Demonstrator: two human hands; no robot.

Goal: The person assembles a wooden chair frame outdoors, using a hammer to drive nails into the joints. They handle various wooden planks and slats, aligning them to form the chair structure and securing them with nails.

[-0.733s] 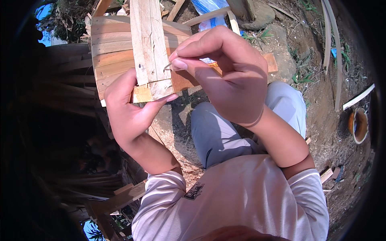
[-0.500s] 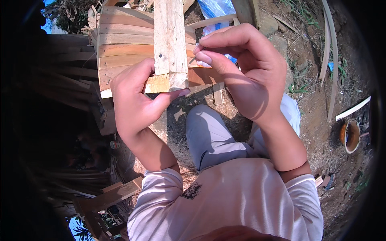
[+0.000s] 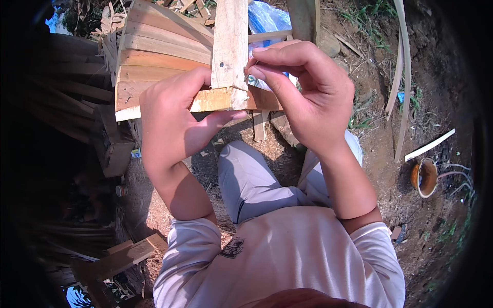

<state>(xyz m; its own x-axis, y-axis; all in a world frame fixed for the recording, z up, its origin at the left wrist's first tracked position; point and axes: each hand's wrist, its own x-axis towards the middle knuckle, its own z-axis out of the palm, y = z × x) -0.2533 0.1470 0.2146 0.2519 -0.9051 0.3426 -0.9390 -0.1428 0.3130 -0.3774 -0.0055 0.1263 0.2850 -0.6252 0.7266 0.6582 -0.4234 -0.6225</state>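
My left hand [image 3: 172, 120] grips the near edge of a wooden slat panel [image 3: 159, 56], thumb up against a pale upright slat [image 3: 230, 43] that crosses it. A dark nail head shows on that slat. My right hand [image 3: 303, 92] is pinched at the slat's right edge, thumb and forefinger closed on a small shiny metal piece [image 3: 251, 80], likely a nail. The panel's near rail [image 3: 213, 100] runs between both hands, just above my knees.
Stacked wooden slats and offcuts [image 3: 77, 97] lie at the left. Blue plastic sheeting [image 3: 267, 20] sits behind the panel. An orange pot [image 3: 423, 177] and thin white strips [image 3: 429, 145] rest on the dirt at the right. Loose boards [image 3: 120, 256] lie at lower left.
The panel and both hands have shifted rightward and slightly down in view. My right fingers stay pinched at the upright slat's edge; my left keeps its grip.
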